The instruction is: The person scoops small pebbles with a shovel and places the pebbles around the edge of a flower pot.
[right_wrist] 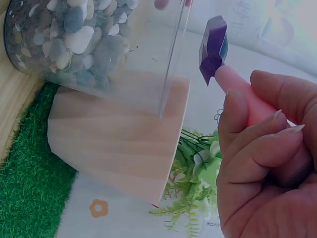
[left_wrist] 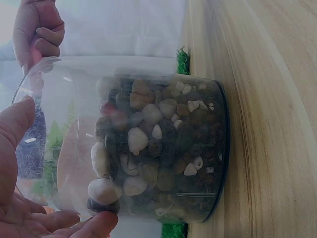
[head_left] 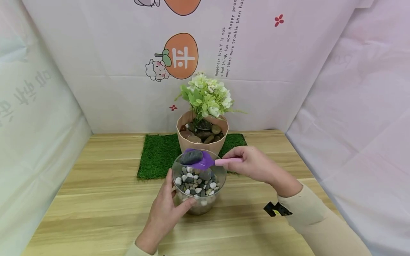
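My right hand [head_left: 253,163] grips the pink handle [head_left: 229,161] of a small toy shovel with a purple scoop [head_left: 206,163]. A dark oblong stone [head_left: 191,157] lies on the scoop, above the rim of a clear plastic container [head_left: 199,204]. Grey, white and brown pebbles [left_wrist: 148,134] fill the lower part of that container, which stands on the table. Holding it from the left and front is my left hand [head_left: 166,208], thumb at the near side and fingers round the far left. In the right wrist view the scoop [right_wrist: 213,47] appears beyond the container's rim.
Behind the container, a peach-coloured pot [head_left: 202,145] holds larger stones and a plant with pale green-white flowers [head_left: 208,96]. The pot stands on a green turf mat [head_left: 160,156]. White printed cloth [head_left: 256,53] hangs round the back and sides of the wooden table [head_left: 96,199].
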Motion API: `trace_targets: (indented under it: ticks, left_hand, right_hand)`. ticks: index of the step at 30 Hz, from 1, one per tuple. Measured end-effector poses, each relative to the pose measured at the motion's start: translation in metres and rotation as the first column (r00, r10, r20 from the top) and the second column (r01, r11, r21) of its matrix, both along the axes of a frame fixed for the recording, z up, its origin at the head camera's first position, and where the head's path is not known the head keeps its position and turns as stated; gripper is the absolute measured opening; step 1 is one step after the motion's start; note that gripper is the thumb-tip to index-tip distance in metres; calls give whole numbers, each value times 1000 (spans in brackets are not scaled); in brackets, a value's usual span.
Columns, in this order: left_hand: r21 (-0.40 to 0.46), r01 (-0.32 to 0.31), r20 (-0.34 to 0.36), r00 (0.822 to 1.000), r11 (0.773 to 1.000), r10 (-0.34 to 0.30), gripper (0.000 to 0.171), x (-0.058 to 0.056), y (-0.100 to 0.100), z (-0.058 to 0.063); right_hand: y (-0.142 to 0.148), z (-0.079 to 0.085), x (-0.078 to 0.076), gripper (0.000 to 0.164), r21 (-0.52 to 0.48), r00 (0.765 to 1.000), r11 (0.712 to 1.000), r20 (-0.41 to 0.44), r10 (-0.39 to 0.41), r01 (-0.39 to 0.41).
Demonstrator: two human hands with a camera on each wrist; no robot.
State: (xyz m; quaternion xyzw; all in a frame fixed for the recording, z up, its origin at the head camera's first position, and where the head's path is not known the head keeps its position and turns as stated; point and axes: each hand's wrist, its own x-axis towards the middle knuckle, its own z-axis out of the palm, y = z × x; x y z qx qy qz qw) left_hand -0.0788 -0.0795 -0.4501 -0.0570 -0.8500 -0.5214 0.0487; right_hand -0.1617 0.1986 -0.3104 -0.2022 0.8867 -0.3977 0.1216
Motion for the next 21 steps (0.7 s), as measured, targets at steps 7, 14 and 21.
trace_targets:
  ticks: [7, 14, 21]
  left_hand:
    - [14, 7, 4, 1000, 1000, -7, 121, 0, 0, 1]
    - [-8, 4, 2, 1000, 1000, -4, 118, 0, 0, 2]
    - [-9, 0, 1, 1000, 1000, 0, 118, 1, 0, 2]
  right_hand:
    - [-2, 4, 3, 23, 29, 998, 999, -45, -33, 35]
    - [-5, 4, 3, 31, 58, 992, 992, -55, -113, 116]
    - [-11, 1, 0, 39, 45, 979, 980, -70, -189, 192]
